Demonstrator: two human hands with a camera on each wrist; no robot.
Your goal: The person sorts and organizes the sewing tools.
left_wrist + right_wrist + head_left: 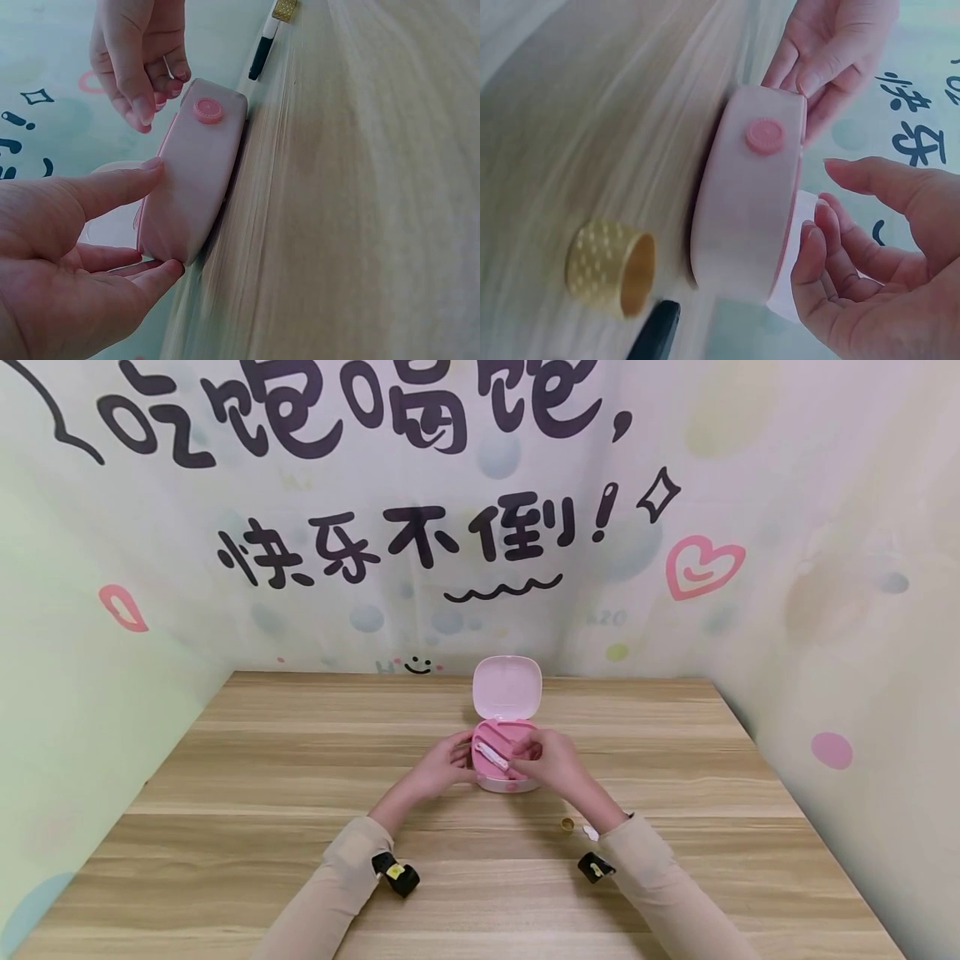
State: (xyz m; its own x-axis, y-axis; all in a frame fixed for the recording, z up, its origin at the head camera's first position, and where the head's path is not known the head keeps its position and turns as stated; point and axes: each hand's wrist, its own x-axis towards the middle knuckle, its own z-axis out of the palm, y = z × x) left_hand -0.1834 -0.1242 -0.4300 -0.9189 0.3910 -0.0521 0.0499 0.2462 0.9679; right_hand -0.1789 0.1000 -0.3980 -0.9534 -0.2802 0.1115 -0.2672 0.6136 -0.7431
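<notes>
A small pink sewing box (507, 786) stands on the table with its lid (507, 687) raised at the back. Its front face carries a round pink button (765, 136). Inside, a slim white piece (492, 757) lies slanted in the pink divided tray (486, 768). My left hand (82, 247) holds the box at its left side, thumb at the upper rim and fingertips around the lower corner. Over the tray's right part is my right hand (551, 764), fingers bent. In the right wrist view its thumb stands apart from the fingers, with nothing visible between them.
A dotted gold thimble (604, 266) sits on the table near my right forearm. Beside it lies a slim white tool with a black end (262, 56). Behind the wooden table (300, 710) hangs a printed cloth wall (360, 635).
</notes>
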